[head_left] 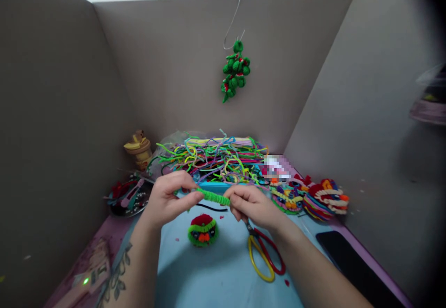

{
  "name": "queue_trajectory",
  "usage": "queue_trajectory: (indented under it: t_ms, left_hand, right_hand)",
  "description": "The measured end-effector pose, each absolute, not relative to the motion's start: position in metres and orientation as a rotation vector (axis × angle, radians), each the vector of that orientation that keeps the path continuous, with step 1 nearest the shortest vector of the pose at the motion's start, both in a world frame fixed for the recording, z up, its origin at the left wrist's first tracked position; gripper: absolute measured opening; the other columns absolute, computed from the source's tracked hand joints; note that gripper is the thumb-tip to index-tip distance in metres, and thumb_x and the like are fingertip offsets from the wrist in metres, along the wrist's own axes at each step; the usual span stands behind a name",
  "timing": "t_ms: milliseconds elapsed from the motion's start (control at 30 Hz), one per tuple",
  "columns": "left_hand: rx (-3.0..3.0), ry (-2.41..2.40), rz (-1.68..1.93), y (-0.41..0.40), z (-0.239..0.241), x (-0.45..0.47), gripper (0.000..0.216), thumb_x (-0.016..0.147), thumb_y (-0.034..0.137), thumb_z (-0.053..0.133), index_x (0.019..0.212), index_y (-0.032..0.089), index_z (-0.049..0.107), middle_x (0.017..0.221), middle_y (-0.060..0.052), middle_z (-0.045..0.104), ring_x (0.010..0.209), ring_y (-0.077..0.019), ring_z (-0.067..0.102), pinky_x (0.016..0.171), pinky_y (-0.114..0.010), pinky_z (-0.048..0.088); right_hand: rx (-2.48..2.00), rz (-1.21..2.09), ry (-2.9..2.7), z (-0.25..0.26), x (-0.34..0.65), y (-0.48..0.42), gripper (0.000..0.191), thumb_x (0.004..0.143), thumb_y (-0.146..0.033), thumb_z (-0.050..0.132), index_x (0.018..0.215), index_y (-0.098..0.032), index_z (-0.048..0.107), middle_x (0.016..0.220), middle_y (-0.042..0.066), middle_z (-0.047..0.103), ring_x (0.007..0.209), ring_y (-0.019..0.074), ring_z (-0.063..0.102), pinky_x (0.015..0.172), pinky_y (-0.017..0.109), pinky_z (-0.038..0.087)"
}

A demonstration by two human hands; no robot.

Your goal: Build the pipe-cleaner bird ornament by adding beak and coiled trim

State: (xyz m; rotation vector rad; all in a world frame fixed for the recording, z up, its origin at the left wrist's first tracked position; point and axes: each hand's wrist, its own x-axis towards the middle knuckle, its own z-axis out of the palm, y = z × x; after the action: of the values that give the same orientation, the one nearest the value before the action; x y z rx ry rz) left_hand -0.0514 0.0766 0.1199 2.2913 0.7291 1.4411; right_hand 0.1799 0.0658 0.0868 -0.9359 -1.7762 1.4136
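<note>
A bright green coiled pipe cleaner (214,197) stretches between my two hands above the blue work surface. My left hand (174,195) pinches its left end between thumb and fingers. At the other end, the fingers of my right hand (251,206) are closed round the tip. Below them sits a small round figure (203,230) with a red top, green rim, dark eyes and an orange beak. Scissors (265,252) with one red and one yellow handle lie under my right hand and forearm, their blades partly hidden. A short black pipe cleaner (212,208) lies behind the figure.
A heap of colourful pipe cleaners (223,159) fills the back. Finished-looking fuzzy pieces (324,199) and a black phone (358,266) lie right. To the left are a dish (128,199), a small pot (139,150) and a glue gun (90,275). Green ornaments (236,71) hang from the back panel.
</note>
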Motion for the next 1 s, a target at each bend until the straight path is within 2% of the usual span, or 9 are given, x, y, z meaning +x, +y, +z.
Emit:
queue_trajectory:
  t_ms: [100,200,300,400,533,667,833,1000]
  left_hand:
    - [2.297,0.775,1.477,0.079,0.117,-0.053,0.013,0.073,0.014,0.068,0.064,0.018,0.060,0.057,0.002,0.056,0.052,-0.0100,0.050,0.052,-0.022,0.040]
    - [2.252,0.816,1.516,0.083,0.113,-0.054,0.016,0.074,0.016,0.067,0.060,0.018,0.059,0.055,0.003,0.055,0.051,-0.0098,0.050,0.052,-0.023,0.040]
    - [2.179,0.864,1.606,0.088,0.108,-0.054,0.012,0.073,0.018,0.068,0.062,0.018,0.063,0.057,0.002,0.058,0.053,-0.0108,0.052,0.055,-0.023,0.041]
    - [2.016,0.973,1.715,0.094,0.100,-0.054,0.006,0.072,0.020,0.069,0.067,0.018,0.066,0.062,0.001,0.062,0.058,-0.0113,0.054,0.054,-0.022,0.041]
    - [1.613,1.008,1.666,0.102,0.089,-0.047,0.014,0.068,0.026,0.074,0.078,0.018,0.068,0.068,0.001,0.064,0.058,-0.0104,0.055,0.052,-0.019,0.041]
    - [1.156,0.782,1.561,0.103,0.086,-0.027,0.030,0.065,0.030,0.080,0.090,0.020,0.067,0.086,-0.002,0.071,0.078,-0.0150,0.066,0.068,-0.023,0.051]
    - [0.812,0.547,1.600,0.099,0.083,0.000,0.037,0.064,0.040,0.080,0.091,0.018,0.067,0.089,-0.004,0.072,0.082,-0.0178,0.069,0.078,-0.031,0.054]
    - [0.582,0.405,1.642,0.095,0.082,0.010,0.019,0.075,0.037,0.073,0.081,0.020,0.065,0.081,0.002,0.071,0.083,-0.0136,0.068,0.082,-0.029,0.054]
  right_hand:
    - [-0.907,1.342,-1.809,0.086,0.175,0.066,0.021,0.080,-0.037,0.057,0.086,-0.017,0.056,0.064,-0.002,0.057,0.052,0.0098,0.049,0.048,0.021,0.039]
    - [-0.963,1.163,-1.816,0.084,0.171,0.067,0.016,0.076,-0.028,0.062,0.087,-0.018,0.058,0.074,-0.001,0.058,0.063,0.0117,0.053,0.057,0.022,0.041]
    - [-1.103,0.888,-1.813,0.081,0.171,0.070,0.006,0.079,-0.024,0.057,0.080,-0.018,0.059,0.068,-0.002,0.055,0.062,0.0119,0.050,0.056,0.022,0.038]
    - [-1.113,0.702,-1.845,0.080,0.172,0.072,0.015,0.083,-0.025,0.053,0.070,-0.018,0.057,0.063,-0.002,0.053,0.061,0.0122,0.049,0.056,0.023,0.037]
    - [-1.044,0.621,-1.807,0.077,0.171,0.072,0.010,0.086,-0.023,0.051,0.090,-0.019,0.058,0.081,0.002,0.061,0.070,0.0140,0.056,0.059,0.023,0.042]
    - [-1.054,0.379,-1.863,0.073,0.169,0.070,0.013,0.089,-0.020,0.047,0.095,-0.019,0.058,0.085,0.004,0.063,0.075,0.0159,0.059,0.066,0.025,0.043]
    - [-1.083,0.217,-1.920,0.070,0.167,0.070,0.010,0.088,-0.019,0.050,0.093,-0.019,0.058,0.085,0.004,0.065,0.075,0.0170,0.061,0.066,0.026,0.043]
    - [-1.076,0.174,-1.895,0.068,0.165,0.071,0.011,0.088,-0.019,0.049,0.092,-0.019,0.060,0.085,0.004,0.066,0.077,0.0173,0.062,0.068,0.026,0.044]
